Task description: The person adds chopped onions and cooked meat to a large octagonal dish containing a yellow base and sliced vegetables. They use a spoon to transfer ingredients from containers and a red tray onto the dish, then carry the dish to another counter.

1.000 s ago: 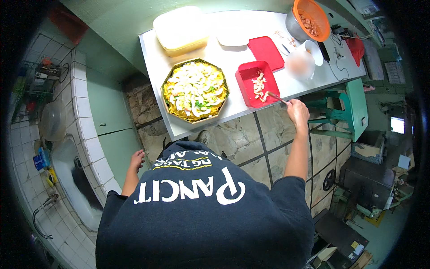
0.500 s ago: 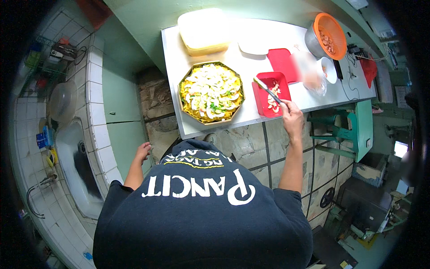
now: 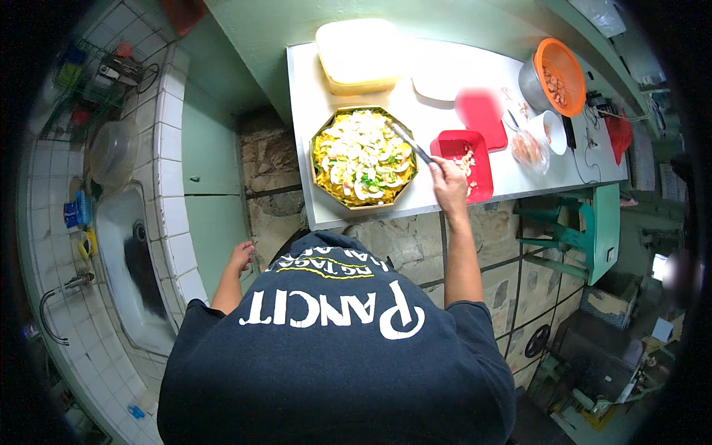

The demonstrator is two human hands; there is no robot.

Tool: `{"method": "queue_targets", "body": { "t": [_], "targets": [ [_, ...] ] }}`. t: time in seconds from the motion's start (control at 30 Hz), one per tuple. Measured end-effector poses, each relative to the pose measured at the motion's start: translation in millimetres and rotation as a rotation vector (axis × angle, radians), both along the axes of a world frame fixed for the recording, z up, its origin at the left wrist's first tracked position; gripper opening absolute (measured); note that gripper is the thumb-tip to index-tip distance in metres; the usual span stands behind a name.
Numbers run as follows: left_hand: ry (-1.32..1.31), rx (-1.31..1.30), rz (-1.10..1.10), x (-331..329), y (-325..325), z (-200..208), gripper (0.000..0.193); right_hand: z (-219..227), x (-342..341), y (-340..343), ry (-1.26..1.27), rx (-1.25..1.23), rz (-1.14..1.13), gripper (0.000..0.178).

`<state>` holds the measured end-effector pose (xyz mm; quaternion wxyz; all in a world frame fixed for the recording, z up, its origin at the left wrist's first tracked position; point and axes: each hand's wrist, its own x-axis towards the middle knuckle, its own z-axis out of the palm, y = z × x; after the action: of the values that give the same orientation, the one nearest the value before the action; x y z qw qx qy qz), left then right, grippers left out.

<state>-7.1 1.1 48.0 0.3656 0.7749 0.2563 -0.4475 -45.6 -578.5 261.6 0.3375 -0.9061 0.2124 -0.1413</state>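
My right hand (image 3: 449,182) is closed around slim dark tongs (image 3: 411,141), whose tip touches the food in the octagonal tray (image 3: 315,176). Yellow noodles (image 3: 348,189) fill that tray, topped with egg slices, pale bits and chopped greens. Under and beside my right hand is a red plastic tub (image 3: 480,191) with pale pinkish pieces (image 3: 466,162) inside. What the tip grips, if anything, is too small to make out. My left hand (image 3: 242,256) hangs low beside my body, away from the table, fingers loosely bent and apart, holding nothing.
Behind the food tray stands a pale yellow container (image 3: 360,59). A red lid (image 3: 482,119), a plastic bag (image 3: 529,150), a white bowl (image 3: 552,132) and an orange colander (image 3: 561,74) are farther right. A green stool (image 3: 578,222) stands beside the table, and a sink (image 3: 122,252) lies left.
My right hand has swung left with the tongs, from over the red tub to the noodle tray's right edge. My left hand stays low at my side.
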Motion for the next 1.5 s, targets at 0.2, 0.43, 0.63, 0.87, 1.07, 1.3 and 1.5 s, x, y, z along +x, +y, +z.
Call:
{"method": "queue_targets", "body": {
  "t": [0.2,0.43,0.63,0.87,1.07,1.3,1.5],
  "targets": [
    [0.006,0.006,-0.048,-7,19,-18,0.045,23,-80,-85,-0.18,-0.024,-0.339,0.026],
    [0.022,0.012,-0.105,15,7,-6,0.044,21,-116,-94,0.487,-0.27,-0.456,0.027],
    [-0.068,-0.088,-0.048,40,-19,-9,0.043,35,-96,-79,0.589,-0.331,-0.475,0.029],
    [-0.054,-0.09,-0.057,39,-22,-3,0.043,46,-74,-83,0.796,-0.421,-0.336,0.026],
    [0.021,-0.002,-0.099,20,-9,-4,0.043,60,-71,-92,0.838,-0.368,-0.325,0.029],
    [0.019,0.012,0.011,2,3,-9,0.045,88,-68,-48,0.232,-0.07,-0.195,0.021],
    [-0.016,-0.019,0.037,10,-32,14,0.044,32,-14,51,0.037,-0.178,0.146,0.016]
  ]
}}
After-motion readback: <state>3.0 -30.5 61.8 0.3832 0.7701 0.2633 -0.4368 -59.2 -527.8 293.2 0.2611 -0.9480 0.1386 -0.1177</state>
